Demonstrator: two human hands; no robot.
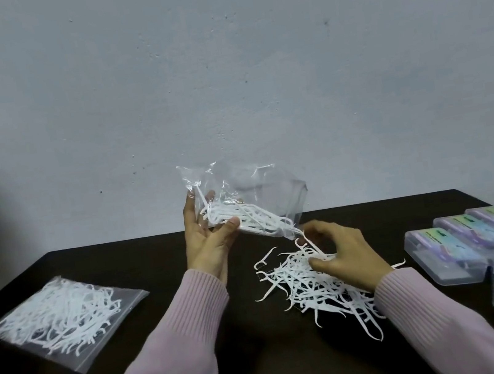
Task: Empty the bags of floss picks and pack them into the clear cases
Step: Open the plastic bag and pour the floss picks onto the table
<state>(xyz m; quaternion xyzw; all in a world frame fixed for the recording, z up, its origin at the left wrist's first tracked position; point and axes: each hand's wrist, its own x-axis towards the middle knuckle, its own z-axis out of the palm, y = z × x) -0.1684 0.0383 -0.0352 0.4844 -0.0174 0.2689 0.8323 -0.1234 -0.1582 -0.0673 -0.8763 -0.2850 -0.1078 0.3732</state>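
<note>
Left hand tips a clear bag while the right hand works at a loose heap of floss picks.

At centre frame the left hand (207, 241) grips the raised clear bag (251, 200), thumb and fingers curled round its lower end, with picks sliding toward its mouth at lower right. Just right of it the right hand (345, 253) pinches a few floss picks between thumb and fingertips, resting over the loose heap of floss picks (313, 286) on the dark bench (166, 299). At the left of the frame a second bag of picks (63, 319) lies flat, still full. At the right edge several clear cases (488, 249) sit closed, touching one another. Both pink sleeves (165, 355) reach in from the bottom.
</note>
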